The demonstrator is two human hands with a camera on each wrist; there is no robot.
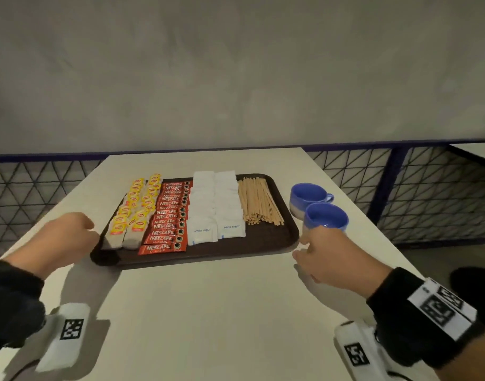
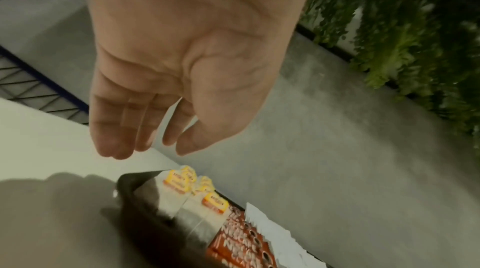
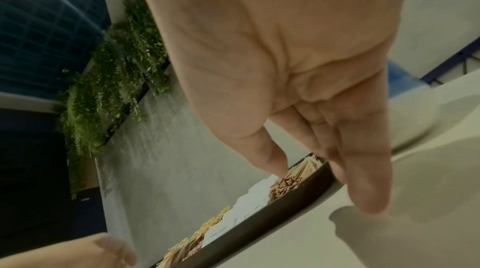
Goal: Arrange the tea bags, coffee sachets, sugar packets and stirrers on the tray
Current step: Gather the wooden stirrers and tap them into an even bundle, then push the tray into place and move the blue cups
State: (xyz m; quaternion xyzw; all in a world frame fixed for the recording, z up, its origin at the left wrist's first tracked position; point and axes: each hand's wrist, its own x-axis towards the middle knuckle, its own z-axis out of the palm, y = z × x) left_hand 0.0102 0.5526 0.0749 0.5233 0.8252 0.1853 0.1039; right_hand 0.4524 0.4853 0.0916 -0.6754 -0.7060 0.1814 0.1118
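Flanking the tray, both hands empty, fingers relaxed, stirrers lying lengthwise front-to-back

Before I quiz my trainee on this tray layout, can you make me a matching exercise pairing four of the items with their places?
Items:
1. tea bags
2. coffee sachets
3. stirrers
4. blue cups

Places:
A. on the table, right of the tray
B. leftmost rows on the tray
C. rightmost group on the tray
D. between tea bags and sugar packets

Pairs: 1-B, 2-D, 3-C, 4-A
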